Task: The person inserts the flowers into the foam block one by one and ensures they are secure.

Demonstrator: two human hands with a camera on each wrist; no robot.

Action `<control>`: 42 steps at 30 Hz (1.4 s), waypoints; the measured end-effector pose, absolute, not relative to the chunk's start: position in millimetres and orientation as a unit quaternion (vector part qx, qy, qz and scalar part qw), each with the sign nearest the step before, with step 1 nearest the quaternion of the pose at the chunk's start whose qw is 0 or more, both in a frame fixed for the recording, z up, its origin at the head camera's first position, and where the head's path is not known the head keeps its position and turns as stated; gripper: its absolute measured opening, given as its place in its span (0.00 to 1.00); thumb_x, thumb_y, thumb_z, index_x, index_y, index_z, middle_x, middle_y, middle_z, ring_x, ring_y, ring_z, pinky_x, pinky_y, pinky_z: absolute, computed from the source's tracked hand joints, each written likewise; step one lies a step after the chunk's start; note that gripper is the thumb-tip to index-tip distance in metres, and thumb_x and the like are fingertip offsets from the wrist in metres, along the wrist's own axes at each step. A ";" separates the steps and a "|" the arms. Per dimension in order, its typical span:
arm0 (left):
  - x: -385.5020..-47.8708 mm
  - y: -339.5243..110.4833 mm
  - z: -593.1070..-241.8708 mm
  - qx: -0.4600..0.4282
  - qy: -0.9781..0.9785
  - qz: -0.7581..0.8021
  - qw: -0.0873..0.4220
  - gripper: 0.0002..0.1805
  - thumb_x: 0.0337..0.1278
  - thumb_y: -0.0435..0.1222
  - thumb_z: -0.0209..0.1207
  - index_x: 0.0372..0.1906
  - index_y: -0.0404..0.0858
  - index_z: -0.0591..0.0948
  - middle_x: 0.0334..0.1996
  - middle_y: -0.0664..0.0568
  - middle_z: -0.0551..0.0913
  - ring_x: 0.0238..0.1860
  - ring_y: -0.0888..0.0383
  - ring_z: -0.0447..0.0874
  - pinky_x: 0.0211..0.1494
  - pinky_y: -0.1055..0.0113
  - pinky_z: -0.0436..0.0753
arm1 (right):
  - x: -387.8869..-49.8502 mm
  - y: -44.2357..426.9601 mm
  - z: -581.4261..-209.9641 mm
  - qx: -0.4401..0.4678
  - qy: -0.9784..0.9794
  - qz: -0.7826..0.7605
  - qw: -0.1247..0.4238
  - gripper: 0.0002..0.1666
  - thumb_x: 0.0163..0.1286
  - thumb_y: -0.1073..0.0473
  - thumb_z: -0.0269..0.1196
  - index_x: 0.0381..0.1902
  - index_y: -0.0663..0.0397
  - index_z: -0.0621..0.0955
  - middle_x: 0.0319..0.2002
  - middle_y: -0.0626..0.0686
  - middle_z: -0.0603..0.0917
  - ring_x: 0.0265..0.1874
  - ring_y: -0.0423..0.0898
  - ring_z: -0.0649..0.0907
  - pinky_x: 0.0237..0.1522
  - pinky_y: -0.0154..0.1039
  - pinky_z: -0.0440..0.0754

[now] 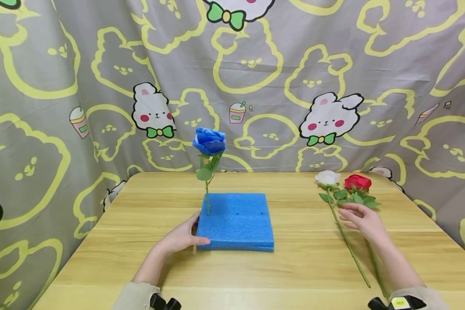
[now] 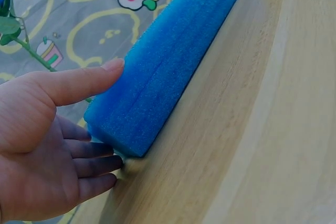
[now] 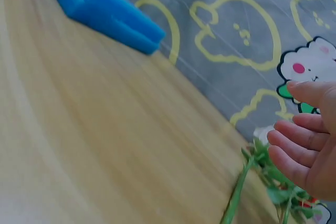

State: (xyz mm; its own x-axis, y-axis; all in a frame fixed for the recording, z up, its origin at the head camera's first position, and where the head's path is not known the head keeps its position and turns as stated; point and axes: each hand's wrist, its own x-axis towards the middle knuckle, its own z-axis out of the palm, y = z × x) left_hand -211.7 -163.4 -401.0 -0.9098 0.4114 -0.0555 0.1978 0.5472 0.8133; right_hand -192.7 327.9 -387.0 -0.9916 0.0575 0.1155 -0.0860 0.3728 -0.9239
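A blue foam block [image 1: 236, 221] lies on the table with a blue rose [image 1: 209, 142] standing upright near its left edge. My left hand [image 1: 180, 234] rests against the block's left front corner; in the left wrist view, its straight thumb [image 2: 89, 81] touches the foam and the other fingers lie by the end. To the right, a white rose [image 1: 327, 178] and a red rose [image 1: 358, 183] lie on the table, stems toward me. Over the red rose's stem hovers my right hand [image 1: 362, 220], fingers loosely bent and holding nothing; it hides part of that stem.
The wooden table [image 1: 302, 267] ends at the back against a grey curtain [image 1: 255, 56] with cartoon prints. Small dark holes show in the foam's top, right of the blue rose. Each wrist carries a black strapped device.
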 end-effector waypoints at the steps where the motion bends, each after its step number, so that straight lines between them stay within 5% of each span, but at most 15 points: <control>1: -212.0 -163.7 -401.0 0.175 0.872 0.441 0.119 0.56 0.46 0.47 0.68 0.71 0.27 0.47 0.68 0.32 0.55 0.67 0.39 0.55 0.64 0.44 0.59 | -191.4 329.6 -388.0 0.006 -0.830 0.555 0.060 0.36 0.69 0.52 0.57 0.60 0.79 0.62 0.38 0.44 0.83 0.35 0.32 0.82 0.38 0.33 0.81; 8: -212.7 -163.8 -402.5 0.177 0.872 0.440 0.118 0.56 0.46 0.48 0.68 0.71 0.27 0.47 0.68 0.33 0.54 0.67 0.39 0.54 0.64 0.44 0.59 | -186.5 337.4 -400.5 -0.011 -0.834 0.549 0.044 0.35 0.69 0.56 0.57 0.59 0.83 0.62 0.41 0.61 0.83 0.32 0.36 0.83 0.36 0.36 0.82; 21: -213.0 -163.9 -402.1 0.179 0.873 0.439 0.119 0.56 0.46 0.48 0.68 0.71 0.27 0.47 0.68 0.32 0.54 0.67 0.38 0.54 0.64 0.44 0.59 | -184.0 344.1 -415.3 -0.038 -0.824 0.566 -0.011 0.36 0.67 0.61 0.59 0.59 0.85 0.59 0.39 0.55 0.83 0.31 0.35 0.82 0.35 0.35 0.82; 28: -212.2 -164.1 -401.5 0.181 0.874 0.435 0.119 0.56 0.46 0.48 0.68 0.70 0.26 0.47 0.68 0.32 0.54 0.67 0.38 0.54 0.64 0.44 0.59 | -184.4 343.3 -419.8 -0.024 -0.876 0.481 0.008 0.31 0.63 0.63 0.62 0.54 0.83 0.66 0.37 0.60 0.83 0.27 0.34 0.80 0.30 0.34 0.80; 42: -210.3 -163.2 -399.9 0.165 0.876 0.437 0.120 0.56 0.45 0.46 0.68 0.71 0.27 0.47 0.69 0.33 0.53 0.68 0.38 0.51 0.64 0.43 0.57 | -186.8 332.1 -416.6 -0.016 -0.947 0.316 0.056 0.25 0.54 0.63 0.65 0.48 0.75 0.75 0.27 0.50 0.81 0.25 0.43 0.77 0.29 0.39 0.73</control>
